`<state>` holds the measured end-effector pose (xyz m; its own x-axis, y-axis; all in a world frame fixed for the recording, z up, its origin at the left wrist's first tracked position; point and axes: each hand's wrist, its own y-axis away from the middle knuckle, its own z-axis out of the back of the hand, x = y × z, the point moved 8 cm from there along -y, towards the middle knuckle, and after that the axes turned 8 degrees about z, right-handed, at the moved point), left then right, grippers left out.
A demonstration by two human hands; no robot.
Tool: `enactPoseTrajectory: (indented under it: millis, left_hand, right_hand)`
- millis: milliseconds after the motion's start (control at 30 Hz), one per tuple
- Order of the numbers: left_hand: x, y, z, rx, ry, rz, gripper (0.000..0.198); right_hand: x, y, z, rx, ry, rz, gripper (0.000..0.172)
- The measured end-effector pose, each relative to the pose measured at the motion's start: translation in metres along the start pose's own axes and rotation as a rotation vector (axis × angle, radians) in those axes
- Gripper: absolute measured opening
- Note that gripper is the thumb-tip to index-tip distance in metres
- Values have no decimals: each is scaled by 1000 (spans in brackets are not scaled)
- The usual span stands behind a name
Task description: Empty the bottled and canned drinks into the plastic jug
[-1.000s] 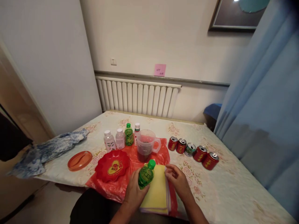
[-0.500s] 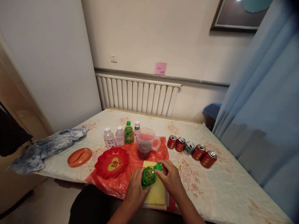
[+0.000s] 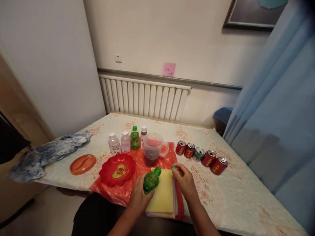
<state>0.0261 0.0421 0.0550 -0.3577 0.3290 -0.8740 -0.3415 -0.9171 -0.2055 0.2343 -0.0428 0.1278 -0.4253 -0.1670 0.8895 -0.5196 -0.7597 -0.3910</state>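
My left hand [image 3: 138, 194] is wrapped around a green plastic bottle [image 3: 151, 181], which tilts to the right with its mouth uncapped. Between the fingertips of my right hand [image 3: 185, 181] is a small green bottle cap [image 3: 174, 167], mostly hidden by the fingers. Below both hands lies a stack of yellow cloths [image 3: 162, 196]. Just beyond the bottle stands a clear measuring jug [image 3: 153, 152] with dark contents and its handle to the right.
A red scalloped plate [image 3: 104, 175] rests on a red plastic sheet [image 3: 110, 195]. Behind stand white bottles [image 3: 114, 146] and another green bottle [image 3: 135, 140]. Several drink cans [image 3: 208, 159] line up at right. An orange lid [image 3: 81, 164] and patterned fabric [image 3: 56, 152] lie left.
The green cap has come off the bottle. My right hand has moved right with it, while my left hand has shifted slightly left with the bottle.
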Motion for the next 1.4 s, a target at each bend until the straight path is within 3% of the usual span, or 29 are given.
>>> enactPoseTrajectory:
  millis: [167,333,567,967,1400]
  left_hand:
    - [17,-7,15,-118,33,97,60]
    - [29,-12,22,-190,78,159,65]
    - [47,-14,18,-203,85,197,66]
    - [51,-13,16,-213,42,212,68]
    - [52,-12,15,-203,125,207,64]
  right_hand:
    - [-53,7,-1,-30,-119,-154,32]
    - [-103,23,-19,14,-246,-284,29]
    - [-140,36,-45,54,-242,-334,32]
    - [-161,36,-56,10,-227,-382,30]
    - [-156,44,-51,5,-252,-338,28]
